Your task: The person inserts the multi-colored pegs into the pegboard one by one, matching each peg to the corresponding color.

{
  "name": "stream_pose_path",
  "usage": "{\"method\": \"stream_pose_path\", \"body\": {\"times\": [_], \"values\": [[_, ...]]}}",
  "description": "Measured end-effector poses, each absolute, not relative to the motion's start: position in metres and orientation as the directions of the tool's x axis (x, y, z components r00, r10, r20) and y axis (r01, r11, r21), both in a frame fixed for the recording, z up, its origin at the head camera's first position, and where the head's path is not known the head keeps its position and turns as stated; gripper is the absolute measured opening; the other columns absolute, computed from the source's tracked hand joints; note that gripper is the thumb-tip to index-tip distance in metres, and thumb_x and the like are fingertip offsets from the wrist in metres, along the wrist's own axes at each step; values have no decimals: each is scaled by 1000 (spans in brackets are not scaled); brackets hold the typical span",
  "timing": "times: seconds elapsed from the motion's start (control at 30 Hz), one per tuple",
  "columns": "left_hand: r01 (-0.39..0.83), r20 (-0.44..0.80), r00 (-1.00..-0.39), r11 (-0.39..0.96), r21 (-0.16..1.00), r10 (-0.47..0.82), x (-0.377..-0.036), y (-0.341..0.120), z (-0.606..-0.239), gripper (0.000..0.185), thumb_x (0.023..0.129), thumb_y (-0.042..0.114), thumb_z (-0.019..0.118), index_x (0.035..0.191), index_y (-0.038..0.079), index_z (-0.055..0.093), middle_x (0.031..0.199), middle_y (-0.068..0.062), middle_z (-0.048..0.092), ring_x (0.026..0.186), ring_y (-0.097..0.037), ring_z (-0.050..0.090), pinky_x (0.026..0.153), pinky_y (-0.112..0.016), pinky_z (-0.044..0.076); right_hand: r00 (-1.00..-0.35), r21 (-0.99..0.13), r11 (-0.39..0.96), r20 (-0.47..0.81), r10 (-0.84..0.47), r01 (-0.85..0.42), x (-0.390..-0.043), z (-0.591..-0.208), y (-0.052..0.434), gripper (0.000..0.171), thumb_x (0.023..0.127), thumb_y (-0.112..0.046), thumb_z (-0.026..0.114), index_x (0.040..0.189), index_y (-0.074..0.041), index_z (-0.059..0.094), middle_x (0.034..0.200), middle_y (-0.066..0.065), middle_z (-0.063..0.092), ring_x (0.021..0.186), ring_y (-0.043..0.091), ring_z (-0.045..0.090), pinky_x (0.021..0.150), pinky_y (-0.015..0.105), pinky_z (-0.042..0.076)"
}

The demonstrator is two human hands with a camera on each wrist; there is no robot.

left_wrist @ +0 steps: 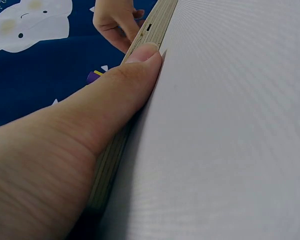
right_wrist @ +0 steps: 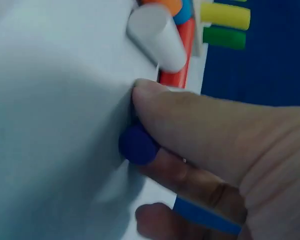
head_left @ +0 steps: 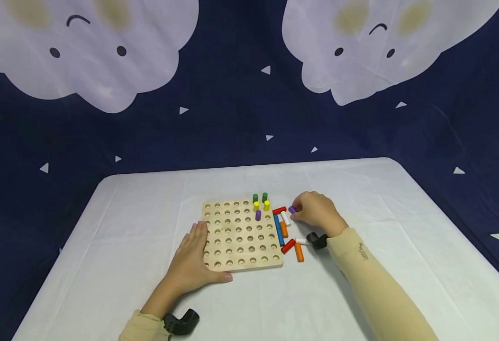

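Dark blue cloth printed with white clouds and triangles hangs behind a white-covered table [head_left: 147, 203]. From the head view, the left hand [head_left: 194, 258] braces a wooden pegboard [head_left: 234, 244], straight fingers along its left edge, thumb at the near edge. Well apart, beyond the board's right side, the right hand [head_left: 315, 210] pinches a purple peg [head_left: 292, 209], which lies at its fingertips, just beside a red peg [head_left: 279, 210] and a white peg [head_left: 285, 218]. What shows of the held peg slants down toward the hand; fingers hide the rest. Another purple one, the standing peg [head_left: 258, 215], is upright in its hole near two green and two yellow pegs.

Left wrist view: the thumb presses along the board's layered side; the right hand appears past it.

Right wrist view: thumb and finger clamp the purple peg, its round end facing the camera, long axis running away beneath the thumb. Whether it touches the table I cannot tell.
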State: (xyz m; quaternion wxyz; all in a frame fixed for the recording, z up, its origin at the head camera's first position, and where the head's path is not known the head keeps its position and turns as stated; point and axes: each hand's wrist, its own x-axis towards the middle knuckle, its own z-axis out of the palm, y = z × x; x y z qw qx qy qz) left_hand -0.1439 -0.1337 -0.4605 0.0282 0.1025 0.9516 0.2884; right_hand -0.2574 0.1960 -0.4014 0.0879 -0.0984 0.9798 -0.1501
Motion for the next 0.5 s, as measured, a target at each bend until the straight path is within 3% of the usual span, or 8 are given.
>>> {"method": "stream_pose_path", "body": {"times": [0.27, 0.5], "values": [[184, 11, -977, 811, 555, 215, -144, -133, -459, 156, 49, 81, 80, 158, -2, 4, 167, -18, 3, 156, -33, 3, 126, -51, 7, -945, -317, 913, -115, -306, -257, -258, -400, 202, 20, 85, -14, 78, 105, -13, 78, 104, 2, 76, 99, 23, 66, 92, 48, 52], [187, 14, -976, 809, 557, 216, -144, -135, -460, 157, 49, 82, 78, 158, -2, 4, 167, -18, 3, 156, -34, 3, 126, -52, 7, -945, -361, 887, -42, -325, -289, -258, -404, 206, 18, 84, -16, 79, 102, -16, 78, 101, 0, 74, 98, 22, 65, 93, 48, 52]]}}
